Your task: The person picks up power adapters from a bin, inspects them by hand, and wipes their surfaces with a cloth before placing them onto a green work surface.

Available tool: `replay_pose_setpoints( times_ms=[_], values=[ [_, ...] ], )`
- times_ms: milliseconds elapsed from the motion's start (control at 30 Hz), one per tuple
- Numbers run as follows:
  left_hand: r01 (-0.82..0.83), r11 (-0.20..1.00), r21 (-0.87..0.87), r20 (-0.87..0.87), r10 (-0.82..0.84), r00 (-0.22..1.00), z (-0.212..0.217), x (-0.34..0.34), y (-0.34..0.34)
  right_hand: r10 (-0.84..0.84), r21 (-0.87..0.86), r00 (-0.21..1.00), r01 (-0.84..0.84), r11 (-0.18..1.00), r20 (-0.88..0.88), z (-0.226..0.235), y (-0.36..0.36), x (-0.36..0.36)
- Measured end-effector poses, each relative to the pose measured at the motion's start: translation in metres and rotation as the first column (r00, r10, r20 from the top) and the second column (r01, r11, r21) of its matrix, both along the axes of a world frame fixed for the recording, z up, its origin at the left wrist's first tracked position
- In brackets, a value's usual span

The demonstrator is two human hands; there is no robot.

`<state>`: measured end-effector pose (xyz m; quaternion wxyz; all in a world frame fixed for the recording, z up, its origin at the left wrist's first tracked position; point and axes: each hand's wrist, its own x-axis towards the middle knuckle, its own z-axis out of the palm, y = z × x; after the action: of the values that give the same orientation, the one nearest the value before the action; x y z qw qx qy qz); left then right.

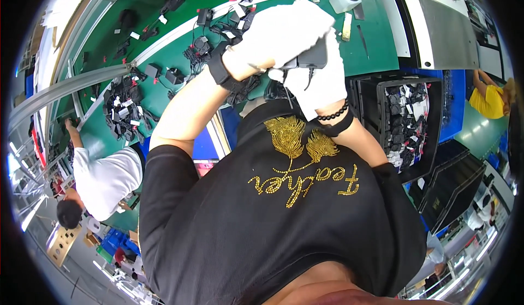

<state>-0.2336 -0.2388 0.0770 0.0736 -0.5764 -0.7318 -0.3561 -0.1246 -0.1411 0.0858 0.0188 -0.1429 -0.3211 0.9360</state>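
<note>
Both hands wear white cloth gloves and meet above the green bench. My left hand (pixel 289 29), with a black band at its wrist, is closed over the top of a black power adapter (pixel 314 58). From below, my right hand (pixel 321 85) supports the same adapter; black beads circle that wrist. Thin dark cables hang from the adapter across the right glove. Next to it, half covered by the left fingers, is another dark block that I cannot make out fully. Most fingertips are hidden by the gloves and the adapter.
Black adapters with cables (pixel 124 106) lie heaped at left, more (pixel 202 44) along the metal rail. A whitish bottle (pixel 345 1) and thin dark blade (pixel 363 41) lie far right. At right stands a black crate (pixel 433 155) of adapters. A co-worker in white (pixel 106 182) sits left.
</note>
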Motion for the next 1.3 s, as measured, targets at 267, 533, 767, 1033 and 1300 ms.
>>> replay_pose_setpoints(
  times_ms=[267, 533, 767, 1033, 1300],
  values=[
    [0.152, 0.977, -0.149, -0.067, -0.163, 0.984, 0.010, 0.001, -0.018, 0.263, 0.477, 0.953, -0.165, 0.863, -0.147, -0.027, 0.012, 0.016],
    [-0.235, 0.871, -0.431, 0.736, 0.490, 0.467, -0.010, 0.046, -0.070, 0.335, 0.942, 0.939, -0.045, 0.334, -0.074, -0.102, 0.032, -0.035],
    [-0.459, 0.813, -0.359, 0.740, 0.547, 0.390, -0.008, 0.045, -0.069, 0.101, 0.681, 0.992, 0.121, -0.722, -0.069, -0.162, 0.059, -0.097],
    [-0.534, 0.755, -0.381, 0.720, 0.604, 0.340, -0.028, 0.041, -0.089, -0.182, 0.730, 0.900, 0.189, -0.657, -0.397, -0.094, 0.139, -0.090],
    [-0.414, 0.876, -0.248, 0.373, 0.481, 0.793, -0.024, 0.022, -0.066, -0.343, 0.944, 0.882, 0.325, -0.052, -0.323, -0.125, 0.164, -0.126]
  ],
)
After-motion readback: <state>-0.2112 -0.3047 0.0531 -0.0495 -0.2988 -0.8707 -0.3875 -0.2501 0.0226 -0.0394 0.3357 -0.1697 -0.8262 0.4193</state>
